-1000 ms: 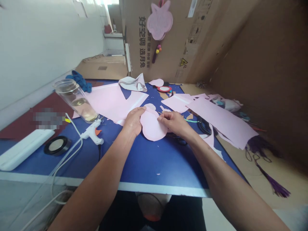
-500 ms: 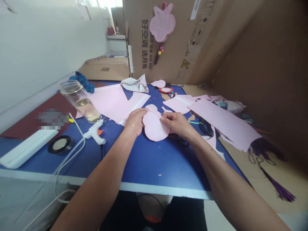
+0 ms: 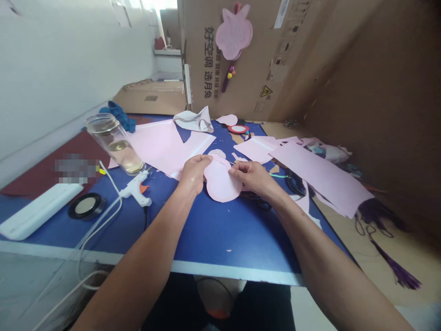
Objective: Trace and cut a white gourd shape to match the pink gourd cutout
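Between my hands is a pink paper cutout [image 3: 223, 181] with a rounded, lobed outline, held a little above the blue table. My left hand [image 3: 195, 174] pinches its upper left edge between thumb and fingers. On the other side my right hand [image 3: 251, 176] has thumb and forefinger closed on the cutout's right edge. A smaller rounded pink paper piece [image 3: 217, 153] shows just behind its top; I cannot tell if the two are joined. Scissors [image 3: 263, 205] lie partly hidden under my right wrist.
To the left are a white glue gun [image 3: 137, 189], a glass jar of liquid [image 3: 120, 151], a black tape roll [image 3: 87, 205] and a white power strip [image 3: 39, 211]. Pink sheets [image 3: 324, 177] lie right. A pink paper ornament [image 3: 234, 34] hangs on the cardboard [image 3: 255, 73] behind.
Both hands keep the same grip on the pink paper cutout. The whole view has shifted very slightly; nothing else has visibly moved.
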Available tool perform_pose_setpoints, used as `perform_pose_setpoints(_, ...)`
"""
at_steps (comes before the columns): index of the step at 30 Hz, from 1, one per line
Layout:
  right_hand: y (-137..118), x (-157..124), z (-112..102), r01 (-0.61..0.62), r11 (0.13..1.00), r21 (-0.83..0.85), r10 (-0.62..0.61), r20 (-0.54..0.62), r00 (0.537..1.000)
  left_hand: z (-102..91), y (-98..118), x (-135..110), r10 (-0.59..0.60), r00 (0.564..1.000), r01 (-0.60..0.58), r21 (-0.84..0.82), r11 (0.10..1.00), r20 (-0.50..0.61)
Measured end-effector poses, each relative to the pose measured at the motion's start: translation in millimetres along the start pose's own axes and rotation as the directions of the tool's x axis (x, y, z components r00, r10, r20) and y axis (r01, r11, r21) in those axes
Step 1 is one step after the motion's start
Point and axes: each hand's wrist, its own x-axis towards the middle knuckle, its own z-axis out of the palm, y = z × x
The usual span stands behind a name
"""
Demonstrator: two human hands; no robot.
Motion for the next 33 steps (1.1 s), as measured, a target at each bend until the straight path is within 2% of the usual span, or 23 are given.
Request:
perform_pose_setpoints(11, -5.5, -2.5, -0.1, -0.042, 0.997, 0.07, 0.041, 0.017, 0.999, 1.8, -0.6, -1.2, -0.011, 1.0, 0.011, 0.0, 1.0, 0.01)
perform_pose_setpoints(16, -3.4, -0.9, 0.6, -0.011, 1.0, 0.007, 0.011, -0.004, 1.0, 2.0, -2.0, -0.8, -0.005, 1.0, 0.005, -0.005, 1.0, 0.008)
perform_pose_setpoints(23, 1.7, 2.2, 1.6, 0.021, 1.0, 0.014, -0.021, -0.014, 1.0, 0.8, -0.8, -2.2, -0.011, 1.0, 0.011, 0.014, 1.0, 0.019)
perform_pose_setpoints(33, -3.0, -0.4, -1.3, -0.007, 1.0, 0.03, 0.01, -0.089, 0.996, -0.1, -1.0, -3.5, -0.111, 0.988, 0.102, 0.086, 0.991, 0.109)
